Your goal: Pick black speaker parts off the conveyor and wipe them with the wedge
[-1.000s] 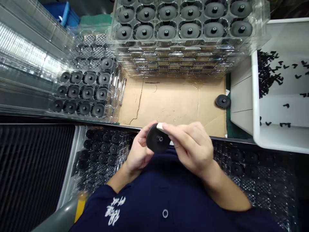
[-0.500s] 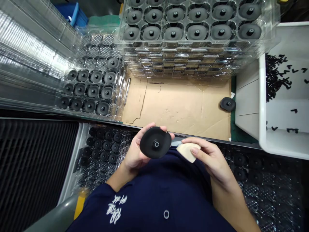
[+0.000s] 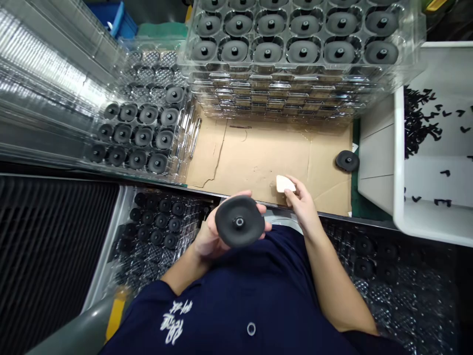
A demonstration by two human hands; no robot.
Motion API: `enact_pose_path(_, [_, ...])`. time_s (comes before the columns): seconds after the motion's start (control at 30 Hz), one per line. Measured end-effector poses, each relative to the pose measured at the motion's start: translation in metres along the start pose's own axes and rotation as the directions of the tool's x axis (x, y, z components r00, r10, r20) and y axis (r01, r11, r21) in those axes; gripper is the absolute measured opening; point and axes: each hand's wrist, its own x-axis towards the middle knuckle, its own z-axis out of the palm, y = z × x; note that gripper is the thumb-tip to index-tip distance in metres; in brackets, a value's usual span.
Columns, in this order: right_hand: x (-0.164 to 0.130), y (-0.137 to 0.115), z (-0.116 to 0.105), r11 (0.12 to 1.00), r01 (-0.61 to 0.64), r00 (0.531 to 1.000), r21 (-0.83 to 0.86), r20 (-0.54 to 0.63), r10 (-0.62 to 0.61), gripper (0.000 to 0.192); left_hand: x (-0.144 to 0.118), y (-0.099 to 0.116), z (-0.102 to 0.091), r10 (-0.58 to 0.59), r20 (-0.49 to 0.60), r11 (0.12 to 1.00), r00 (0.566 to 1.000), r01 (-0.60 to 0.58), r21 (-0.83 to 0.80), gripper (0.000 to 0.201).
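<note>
Here's your left hand [image 3: 209, 236], cupped around a black disc [image 3: 231, 229], fingers curling past its far edge; that grip looks loose, so a tilt or a bump could let the disc slide off your palm. Over on your right hand [image 3: 301, 202], it's a narrow pinch, thumb and fingers closed on one end of a white wedge [image 3: 284, 184], and with so little held, a knock could pop it free. The wedge sits over the near part of the cardboard [image 3: 258, 153]; touching or just above, you can't tell from here.

Beyond your right hand, farther right, a loose disc [image 3: 347, 160] lies by the cardboard's edge, where a stray sweep of your forearm could nudge it against the white bin [image 3: 399, 172] of small black pieces [image 3: 419, 123]. Ahead of both hands stand stacked clear trays [image 3: 288, 93]; ahead and left of your left hand, a part-filled tray [image 3: 148, 76], where a snagged sleeve could jostle the seated discs.
</note>
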Motion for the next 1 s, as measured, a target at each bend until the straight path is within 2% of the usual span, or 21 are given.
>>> enact_pose_path(0.13, [0.010, 0.015, 0.004, 0.994, 0.016, 0.995, -0.109, -0.093, -0.026, 0.068, -0.001, -0.003, 0.001, -0.132, 0.045, 0.988, 0.990, 0.135, -0.071, 0.061])
enact_pose_path(0.2, [-0.002, 0.011, 0.007, 0.978, 0.084, 0.983, -0.192, -0.144, -0.113, 0.071, -0.003, -0.004, 0.002, -0.199, 0.082, 0.976, 0.977, 0.205, -0.079, 0.061])
enact_pose_path(0.27, [-0.023, -0.002, 0.008, 0.953, 0.203, 0.960, -0.225, -0.146, -0.239, 0.066, -0.007, -0.004, 0.004, -0.241, 0.120, 0.967, 0.963, 0.248, -0.050, 0.063])
enact_pose_path(0.33, [-0.049, -0.020, 0.007, 0.932, 0.331, 0.936, -0.150, -0.077, -0.345, 0.058, -0.013, -0.004, 0.008, -0.271, 0.135, 0.962, 0.953, 0.272, 0.011, 0.067])
enact_pose_path(0.43, [-0.087, -0.050, 0.002, 0.881, 0.473, 0.875, 0.000, 0.120, -0.469, 0.055, -0.024, -0.003, 0.014, -0.291, 0.144, 0.955, 0.946, 0.278, 0.104, 0.072])
enact_pose_path(0.53, [-0.117, -0.073, -0.004, 0.807, 0.590, 0.763, 0.020, 0.314, -0.565, 0.071, -0.036, -0.005, 0.019, -0.283, 0.155, 0.950, 0.946, 0.255, 0.180, 0.072])
enact_pose_path(0.63, [-0.135, -0.082, -0.004, 0.731, 0.681, 0.672, -0.037, 0.428, -0.604, 0.085, -0.048, -0.010, 0.022, -0.291, 0.146, 0.938, 0.945, 0.252, 0.239, 0.071])
enact_pose_path(0.83, [-0.153, -0.079, 0.007, 0.613, 0.788, 0.555, -0.059, 0.499, -0.665, 0.088, -0.071, -0.022, 0.029, -0.205, 0.063, 0.942, 0.977, 0.180, 0.284, 0.068])
enact_pose_path(1.0, [-0.163, -0.080, 0.015, 0.570, 0.820, 0.515, -0.052, 0.501, -0.696, 0.084, -0.085, -0.027, 0.030, -0.164, 0.045, 0.949, 0.986, 0.145, 0.279, 0.068])
